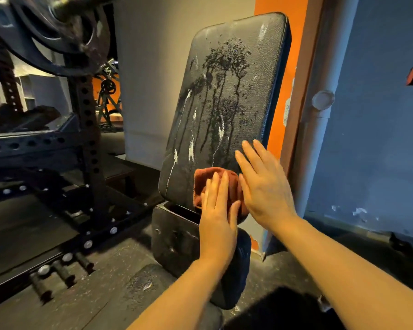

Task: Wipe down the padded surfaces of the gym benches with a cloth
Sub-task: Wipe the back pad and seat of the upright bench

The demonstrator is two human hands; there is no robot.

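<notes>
Head view: left hand flat, pressing cloth at backrest pad lower edge; right hand open, flat beside; wet pad above.

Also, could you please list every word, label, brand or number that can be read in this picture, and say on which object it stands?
No text can be read in this view.
Back pad: only wet streaks and white marks, no lettering.
Seat pad: a faint mark near its upper edge, too blurred to read.
Cloth: no label shows.
Perforated rack post: holes only, no numbers visible.
</notes>
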